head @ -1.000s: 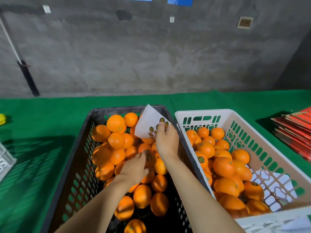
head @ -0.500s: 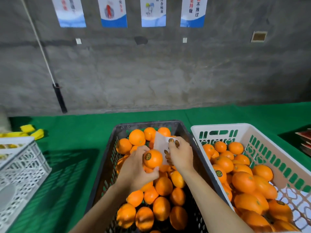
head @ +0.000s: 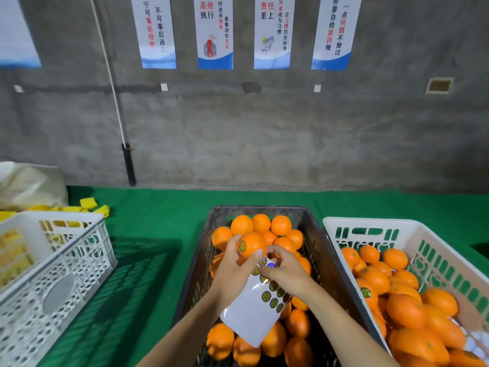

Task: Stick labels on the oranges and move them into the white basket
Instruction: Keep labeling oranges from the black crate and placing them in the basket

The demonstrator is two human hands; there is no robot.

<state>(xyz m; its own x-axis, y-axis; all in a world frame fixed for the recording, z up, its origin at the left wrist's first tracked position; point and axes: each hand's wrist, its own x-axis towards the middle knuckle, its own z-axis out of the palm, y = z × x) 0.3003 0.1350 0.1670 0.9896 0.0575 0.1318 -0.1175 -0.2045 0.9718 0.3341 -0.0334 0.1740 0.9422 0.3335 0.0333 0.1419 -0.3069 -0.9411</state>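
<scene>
Black crate (head: 312, 234): near end cut off by the lower edge of the frame; its floor hidden under the oranges (head: 262, 223). White basket (head: 370, 225): right side and near corner cut off at the lower right. Second white crate (head: 66, 263): left part cut off by the left edge; yellow contents too blurred to identify. Label sheet (head: 251, 321): upper end covered by the right hand (head: 287, 275); print on the labels too small to read. Held orange (head: 252, 243): lower side hidden behind the left hand (head: 232, 271). Both forearms cut off at the bottom edge. Wall posters (head: 214, 33): tops cut off by the upper edge. Pale sack (head: 29, 184), mid left: partly out of frame.
</scene>
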